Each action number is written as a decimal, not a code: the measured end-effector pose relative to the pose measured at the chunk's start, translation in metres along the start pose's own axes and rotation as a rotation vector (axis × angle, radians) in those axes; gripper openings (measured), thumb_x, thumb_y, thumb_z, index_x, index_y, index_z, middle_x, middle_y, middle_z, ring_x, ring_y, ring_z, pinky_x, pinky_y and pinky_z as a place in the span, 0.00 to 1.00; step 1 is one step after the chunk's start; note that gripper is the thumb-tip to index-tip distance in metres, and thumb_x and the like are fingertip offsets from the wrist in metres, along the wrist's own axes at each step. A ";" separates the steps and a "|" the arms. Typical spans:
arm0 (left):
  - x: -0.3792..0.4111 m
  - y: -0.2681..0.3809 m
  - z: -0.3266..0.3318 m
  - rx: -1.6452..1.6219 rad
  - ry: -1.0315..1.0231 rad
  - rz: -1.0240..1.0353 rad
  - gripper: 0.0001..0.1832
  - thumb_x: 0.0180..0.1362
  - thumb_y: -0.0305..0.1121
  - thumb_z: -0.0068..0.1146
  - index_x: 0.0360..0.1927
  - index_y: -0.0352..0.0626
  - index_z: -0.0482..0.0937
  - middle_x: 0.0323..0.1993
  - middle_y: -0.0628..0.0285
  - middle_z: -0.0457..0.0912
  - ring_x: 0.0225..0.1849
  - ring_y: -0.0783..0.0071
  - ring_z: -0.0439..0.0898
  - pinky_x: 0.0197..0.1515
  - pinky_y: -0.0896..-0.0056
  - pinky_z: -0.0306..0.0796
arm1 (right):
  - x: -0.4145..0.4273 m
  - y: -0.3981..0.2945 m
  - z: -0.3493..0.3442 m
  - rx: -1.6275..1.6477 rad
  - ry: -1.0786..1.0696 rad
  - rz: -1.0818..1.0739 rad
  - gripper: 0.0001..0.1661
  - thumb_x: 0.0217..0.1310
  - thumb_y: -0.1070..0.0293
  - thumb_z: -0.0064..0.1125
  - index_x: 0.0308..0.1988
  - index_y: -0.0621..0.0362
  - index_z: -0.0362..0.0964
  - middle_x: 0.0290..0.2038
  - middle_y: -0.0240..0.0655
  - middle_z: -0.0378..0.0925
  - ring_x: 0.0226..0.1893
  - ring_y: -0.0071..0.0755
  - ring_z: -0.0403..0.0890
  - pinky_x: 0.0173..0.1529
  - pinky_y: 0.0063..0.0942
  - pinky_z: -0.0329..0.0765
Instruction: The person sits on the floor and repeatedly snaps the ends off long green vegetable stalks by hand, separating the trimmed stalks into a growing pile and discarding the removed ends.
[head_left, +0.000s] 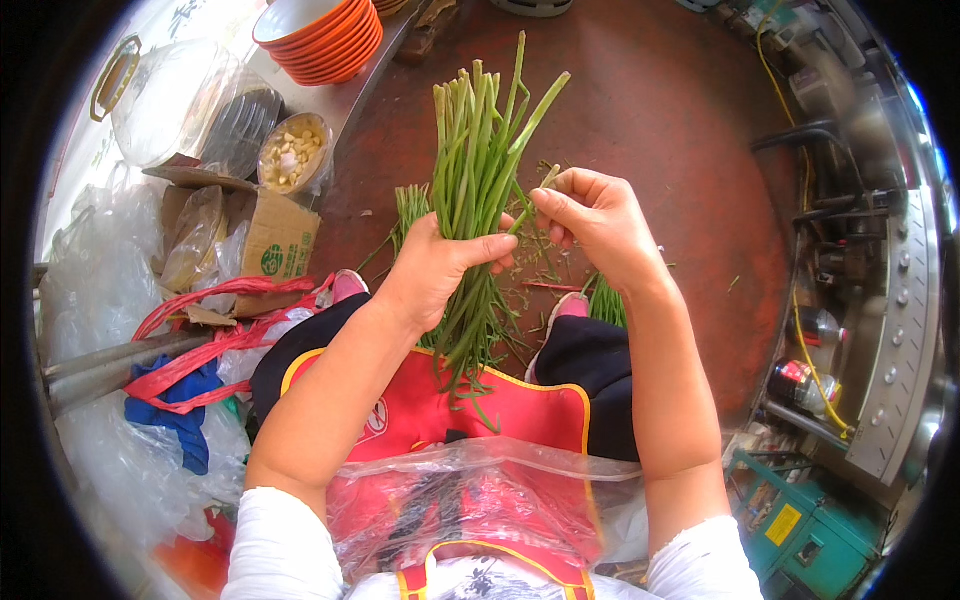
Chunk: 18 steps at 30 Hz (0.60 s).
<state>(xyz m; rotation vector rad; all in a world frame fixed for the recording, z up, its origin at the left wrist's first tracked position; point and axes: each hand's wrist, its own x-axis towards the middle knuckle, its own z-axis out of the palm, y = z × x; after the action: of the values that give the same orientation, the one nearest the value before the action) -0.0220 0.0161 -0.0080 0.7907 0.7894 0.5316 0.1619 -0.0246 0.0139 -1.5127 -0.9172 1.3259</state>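
My left hand (446, 262) is closed round a bunch of long green stalks, likely chives (476, 161), over the lap of a red apron (525, 409). The pale cut ends point away from me and the thin leaves hang toward the apron. Just right of the bunch, my right hand (592, 214) pinches a single stalk (550, 178) between thumb and fingers. More green stalks lie on the floor, one pile (411, 204) behind my left hand and another (607, 302) beside my right shoe. Loose scraps are scattered between my feet.
At the upper left stand stacked orange bowls (326, 41) and a bowl of peeled garlic (294, 154). An opened cardboard box (281, 232), plastic bags (97, 277) and red plastic straps (187, 360) lie at the left. Bottles (802, 386) and a green metal box (814, 525) are at the right.
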 end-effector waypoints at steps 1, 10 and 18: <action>0.000 0.001 0.000 -0.007 0.010 -0.003 0.13 0.50 0.26 0.63 0.39 0.35 0.76 0.29 0.63 0.78 0.30 0.75 0.77 0.34 0.75 0.71 | 0.000 -0.001 0.001 0.034 -0.010 0.002 0.09 0.58 0.67 0.59 0.30 0.61 0.74 0.23 0.28 0.75 0.21 0.16 0.71 0.27 0.15 0.68; 0.000 0.005 0.002 0.031 0.066 -0.003 0.12 0.49 0.26 0.63 0.37 0.36 0.77 0.27 0.64 0.77 0.28 0.77 0.75 0.32 0.76 0.69 | 0.000 0.001 0.000 -0.032 0.058 -0.013 0.10 0.64 0.69 0.50 0.31 0.62 0.73 0.24 0.29 0.76 0.22 0.16 0.72 0.28 0.16 0.69; -0.002 0.003 0.002 0.030 0.085 -0.003 0.12 0.48 0.26 0.64 0.37 0.36 0.77 0.27 0.64 0.77 0.27 0.78 0.75 0.32 0.76 0.69 | 0.000 0.002 0.004 -0.158 0.029 0.002 0.12 0.59 0.64 0.58 0.28 0.62 0.73 0.21 0.26 0.74 0.21 0.15 0.71 0.27 0.15 0.68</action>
<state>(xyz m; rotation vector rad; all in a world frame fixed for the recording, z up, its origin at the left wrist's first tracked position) -0.0216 0.0157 -0.0040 0.7987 0.8789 0.5551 0.1578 -0.0246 0.0116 -1.6488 -1.0226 1.2540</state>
